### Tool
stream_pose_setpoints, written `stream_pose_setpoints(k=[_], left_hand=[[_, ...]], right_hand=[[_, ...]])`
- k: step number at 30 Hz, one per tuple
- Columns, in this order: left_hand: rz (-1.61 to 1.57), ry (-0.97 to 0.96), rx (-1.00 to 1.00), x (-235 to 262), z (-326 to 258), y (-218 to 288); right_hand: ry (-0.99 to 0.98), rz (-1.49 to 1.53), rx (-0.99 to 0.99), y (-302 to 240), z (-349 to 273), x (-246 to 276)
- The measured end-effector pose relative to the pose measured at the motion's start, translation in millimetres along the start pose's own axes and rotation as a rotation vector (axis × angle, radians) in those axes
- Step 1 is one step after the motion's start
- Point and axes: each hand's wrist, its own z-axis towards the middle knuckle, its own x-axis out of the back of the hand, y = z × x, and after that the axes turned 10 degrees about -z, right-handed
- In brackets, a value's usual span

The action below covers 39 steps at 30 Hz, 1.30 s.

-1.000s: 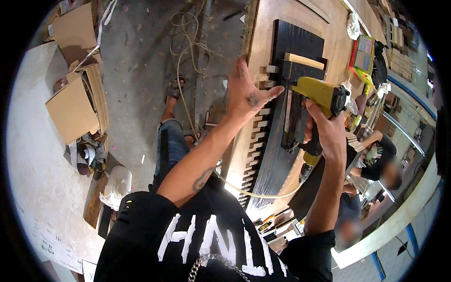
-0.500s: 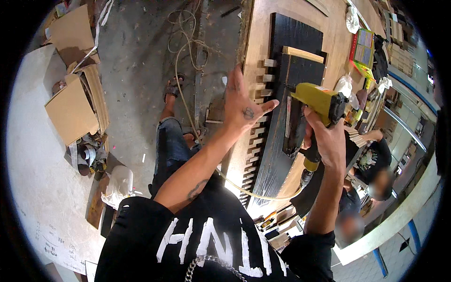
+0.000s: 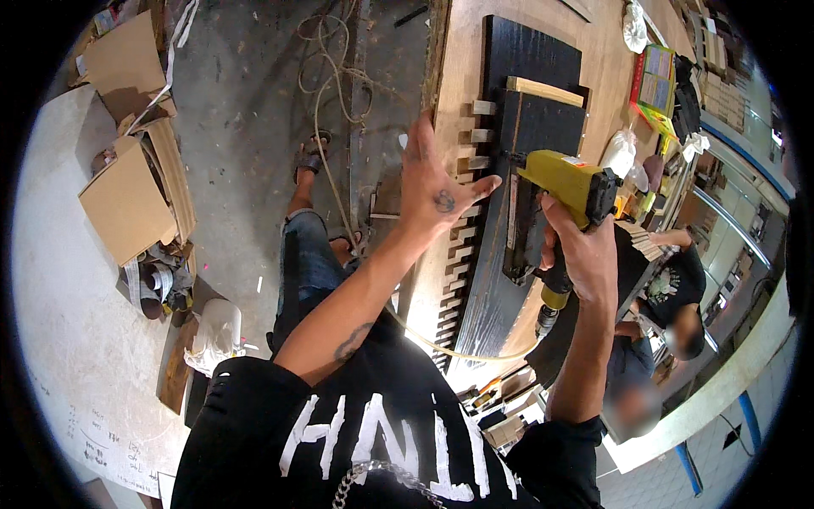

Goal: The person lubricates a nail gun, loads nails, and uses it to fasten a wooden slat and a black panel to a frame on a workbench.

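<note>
My right hand (image 3: 583,250) grips the handle of a yellow and black air nail gun (image 3: 564,180). The gun's nose is over a black-painted board (image 3: 543,127), close to its left side. My left hand (image 3: 434,193) is open, its fingers stretched forward and its thumb spread toward the board. It is at the ends of a row of short wooden strips (image 3: 483,109) sticking out from under the black wood; whether it presses on them I cannot tell. A pale wooden strip (image 3: 543,90) lies across the board beyond the gun.
The boards lie on a wooden worktable (image 3: 462,51). A pale air hose (image 3: 441,346) loops from the gun past my body. Left of me are cardboard boxes (image 3: 127,199) and a white bin (image 3: 216,335). Two people (image 3: 674,288) work at the right, near bags and a colourful box (image 3: 655,81).
The nail gun and my right hand have shifted slightly left over the black board. My left hand has moved very little, staying open by the strips.
</note>
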Motion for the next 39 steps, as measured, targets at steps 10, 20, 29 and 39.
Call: stream_pose_setpoints(k=[10,20,29,39], left_hand=[[0.133,0.013,-0.017,3.5,-18.6,9.5],[-0.061,0.004,0.004,0.2,-26.0,3.4],[0.018,-0.015,0.02,0.3,-28.0,4.2],[0.002,-0.054,0.052,3.8,-27.7,5.1]], right_hand=[[0.026,-0.029,-0.038,-6.6,-5.3,-5.9],[0.007,0.056,-0.076,20.2,-18.6,-5.4],[0.001,0.076,-0.076,25.5,-21.2,-8.6],[-0.01,0.028,-0.108,26.4,-21.2,-8.0]])
